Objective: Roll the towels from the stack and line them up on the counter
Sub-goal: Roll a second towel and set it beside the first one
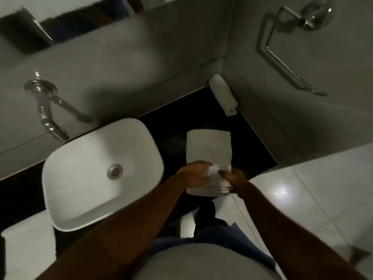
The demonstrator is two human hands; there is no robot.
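Note:
A stack of folded white towels [207, 146] lies on the black counter [173, 128], right of the basin. Its top towel is bunched up at the near edge between my hands. My left hand [192, 174] presses on the near left part and pinches the bunched cloth. My right hand [234, 178] grips the near right corner of the stack. One rolled white towel [223, 93] lies in the far corner of the counter, against the right wall.
A white rectangular basin [80, 190] stands on the counter to the left, with a chrome wall tap [46, 112] above it. A chrome towel ring [288, 49] hangs on the right wall. White floor tiles [302, 199] show at right.

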